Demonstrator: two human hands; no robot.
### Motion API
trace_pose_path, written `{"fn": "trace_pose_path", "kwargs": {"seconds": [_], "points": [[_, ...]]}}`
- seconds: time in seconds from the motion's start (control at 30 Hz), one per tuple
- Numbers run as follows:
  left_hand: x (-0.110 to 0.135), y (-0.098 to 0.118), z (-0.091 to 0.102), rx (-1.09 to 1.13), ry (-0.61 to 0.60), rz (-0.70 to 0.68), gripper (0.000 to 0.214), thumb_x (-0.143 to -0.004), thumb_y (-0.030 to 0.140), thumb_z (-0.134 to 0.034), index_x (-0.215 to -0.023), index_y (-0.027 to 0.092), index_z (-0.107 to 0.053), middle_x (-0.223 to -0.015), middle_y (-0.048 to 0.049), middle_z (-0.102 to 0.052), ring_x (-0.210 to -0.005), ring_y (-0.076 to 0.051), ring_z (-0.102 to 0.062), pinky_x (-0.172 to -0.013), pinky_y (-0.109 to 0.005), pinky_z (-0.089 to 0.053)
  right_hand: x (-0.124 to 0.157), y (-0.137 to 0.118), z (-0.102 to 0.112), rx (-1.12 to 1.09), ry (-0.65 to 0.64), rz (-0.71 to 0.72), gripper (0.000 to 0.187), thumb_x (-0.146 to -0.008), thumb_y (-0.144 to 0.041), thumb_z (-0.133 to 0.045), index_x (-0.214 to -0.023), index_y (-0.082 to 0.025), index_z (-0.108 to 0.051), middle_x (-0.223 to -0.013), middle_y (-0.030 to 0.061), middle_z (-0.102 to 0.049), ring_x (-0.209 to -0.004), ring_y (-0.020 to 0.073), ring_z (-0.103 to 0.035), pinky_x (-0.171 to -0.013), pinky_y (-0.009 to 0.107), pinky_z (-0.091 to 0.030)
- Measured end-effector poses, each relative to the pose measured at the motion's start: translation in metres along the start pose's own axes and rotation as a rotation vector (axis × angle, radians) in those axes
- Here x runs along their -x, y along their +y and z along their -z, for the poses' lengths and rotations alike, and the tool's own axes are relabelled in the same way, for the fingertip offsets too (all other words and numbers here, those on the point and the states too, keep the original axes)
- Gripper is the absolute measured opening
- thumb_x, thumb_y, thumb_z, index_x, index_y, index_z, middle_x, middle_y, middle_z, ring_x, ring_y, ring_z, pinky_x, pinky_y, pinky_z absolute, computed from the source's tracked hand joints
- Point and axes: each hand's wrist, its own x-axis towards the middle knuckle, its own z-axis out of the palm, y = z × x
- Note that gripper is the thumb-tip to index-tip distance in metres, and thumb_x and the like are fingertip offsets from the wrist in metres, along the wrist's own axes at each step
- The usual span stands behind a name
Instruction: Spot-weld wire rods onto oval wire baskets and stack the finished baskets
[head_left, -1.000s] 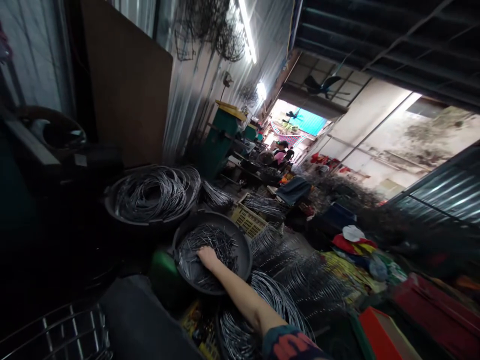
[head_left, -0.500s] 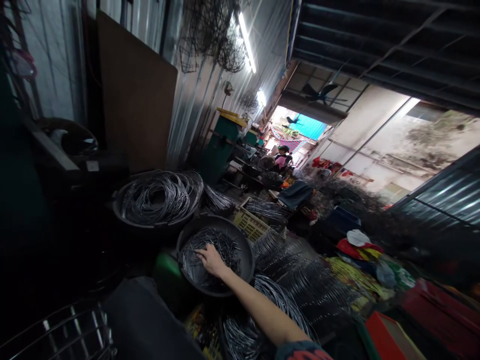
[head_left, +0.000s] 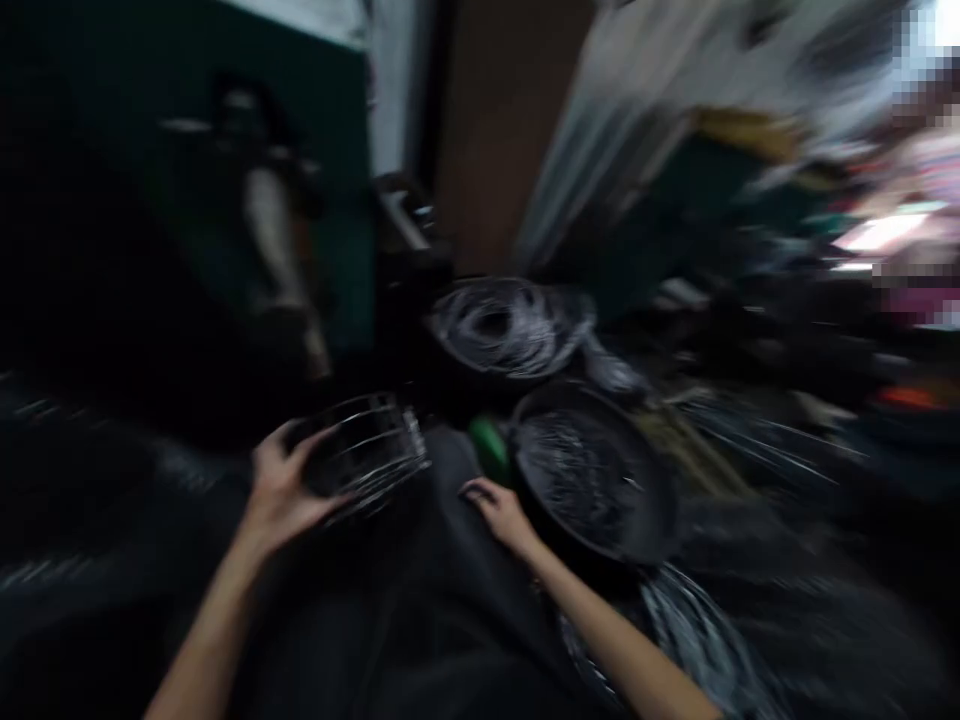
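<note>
My left hand (head_left: 281,495) grips the near end of a small wire basket (head_left: 379,452), thumb below and fingers above. The basket is an open frame of shiny metal wires, blurred by motion, above my dark-clothed lap (head_left: 420,600). To its right, my right hand (head_left: 502,512) is closed, with fingertips pinched together; whatever they hold, if anything, is too small and smeared to name. Just beyond that hand is a round dark pan (head_left: 652,500) with many short metal wire pieces (head_left: 574,475) in it.
Coiled wire (head_left: 499,320) fills another basin behind the pan. Long wire rods (head_left: 697,640) lie at the lower right. A green object (head_left: 489,450) sits beside the pan. A dark green machine (head_left: 330,200) stands at the left, a brown board (head_left: 510,140) at the back.
The view has swung left. My right hand has left the wire pieces in the pan and come toward my lap. My left hand is now in view, holding the wire basket.
</note>
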Motion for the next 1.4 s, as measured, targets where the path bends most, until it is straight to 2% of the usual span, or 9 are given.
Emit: {"fn": "trace_pose_path", "kwargs": {"seconds": [0.07,0.17,0.23,0.3,0.4,0.6,0.93,1.07,1.4], "points": [[0.02,-0.009,0.017,-0.069,-0.047,0.035,0.079,-0.053,0.046,-0.087,-0.122,0.023,-0.056,-0.132,-0.0141,-0.036,-0.125,-0.042,-0.039,-0.101,-0.062,-0.04,-0.009,-0.005,-0.004,-0.053,-0.039,-0.037,0.031,-0.08,-0.047,-0.058,-0.094,-0.021,-0.07,-0.092,0.0071,-0.071,-0.09,0.0237,-0.063,-0.086,0.039,-0.048],[0.018,-0.016,0.024,-0.073,-0.101,0.064,0.086,-0.052,0.043,-0.088,-0.128,0.024,-0.052,-0.135,-0.0142,-0.03,-0.128,-0.039,-0.034,-0.105,-0.058,-0.038,-0.038,-0.044,-0.01,-0.102,-0.232,-0.09,0.047,-0.072,-0.046,-0.07,-0.11,-0.019,-0.067,-0.083,0.0037,-0.07,-0.077,0.0188,-0.063,-0.076,0.034,-0.051],[0.011,-0.016,0.023,-0.069,-0.126,0.048,0.085,-0.054,0.042,-0.087,-0.129,0.023,-0.051,-0.136,-0.015,-0.028,-0.128,-0.039,-0.032,-0.105,-0.059,-0.036,-0.056,-0.08,-0.018,-0.1,-0.432,-0.07,0.041,-0.07,-0.044,-0.073,-0.102,-0.018,-0.07,-0.082,0.0034,-0.07,-0.075,0.0173,-0.064,-0.075,0.032,-0.051],[0.008,-0.013,0.024,-0.068,-0.153,0.005,0.085,-0.055,0.042,-0.087,-0.13,0.023,-0.051,-0.135,-0.016,-0.028,-0.128,-0.04,-0.031,-0.105,-0.061,-0.034,-0.071,-0.108,-0.028,-0.047,-0.532,-0.002,0.031,-0.072,-0.043,-0.071,-0.089,-0.017,-0.073,-0.082,0.0042,-0.072,-0.077,0.0178,-0.065,-0.075,0.031,-0.051],[0.01,-0.012,0.028,-0.059,-0.176,-0.051,0.083,-0.057,0.043,-0.085,-0.13,0.022,-0.051,-0.135,-0.0165,-0.029,-0.127,-0.04,-0.032,-0.106,-0.063,-0.032,-0.085,-0.126,-0.044,0.193,-0.486,0.239,0.023,-0.08,-0.036,-0.063,-0.089,-0.018,-0.075,-0.087,0.005,-0.074,-0.082,0.0188,-0.068,-0.078,0.03,-0.05],[0.027,-0.023,0.037,-0.015,-0.103,0.059,0.084,-0.055,0.035,-0.087,-0.13,0.025,-0.05,-0.135,-0.0134,-0.029,-0.128,-0.037,-0.032,-0.106,-0.056,-0.036,-0.08,-0.127,-0.065,0.852,-0.451,0.78,0.039,-0.088,-0.034,-0.056,-0.126,-0.025,-0.061,-0.115,0.0044,-0.069,-0.078,0.0186,-0.07,-0.061,0.027,-0.048],[0.023,-0.033,0.034,-0.001,0.013,0.079,0.086,-0.054,0.038,-0.087,-0.131,0.026,-0.05,-0.136,-0.0117,-0.028,-0.129,-0.035,-0.032,-0.108,-0.055,-0.035,-0.093,-0.127,-0.078,0.996,-0.267,1.131,0.038,-0.09,-0.017,-0.051,-0.126,-0.022,-0.06,-0.119,0.002,-0.066,-0.066,0.0103,-0.068,-0.054,0.023,-0.043],[0.019,-0.037,0.034,0.012,0.014,0.074,0.087,-0.054,0.04,-0.088,-0.131,0.028,-0.05,-0.136,-0.0112,-0.028,-0.129,-0.035,-0.032,-0.108,-0.055,-0.036,-0.098,-0.128,-0.077,0.946,-0.238,1.151,0.031,-0.092,-0.021,-0.051,-0.119,-0.025,-0.065,-0.114,0.0005,-0.068,-0.063,0.0092,-0.067,-0.055,0.022,-0.042],[0.0,-0.049,0.037,0.047,0.01,0.062,0.086,-0.055,0.05,-0.085,-0.131,0.027,-0.052,-0.136,-0.0118,-0.028,-0.129,-0.036,-0.031,-0.108,-0.055,-0.035,-0.113,-0.146,-0.08,0.954,-0.344,0.92,0.031,-0.091,-0.03,-0.051,-0.117,-0.031,-0.067,-0.118,-0.0003,-0.066,-0.071,0.0141,-0.069,-0.059,0.025,-0.043]]}}
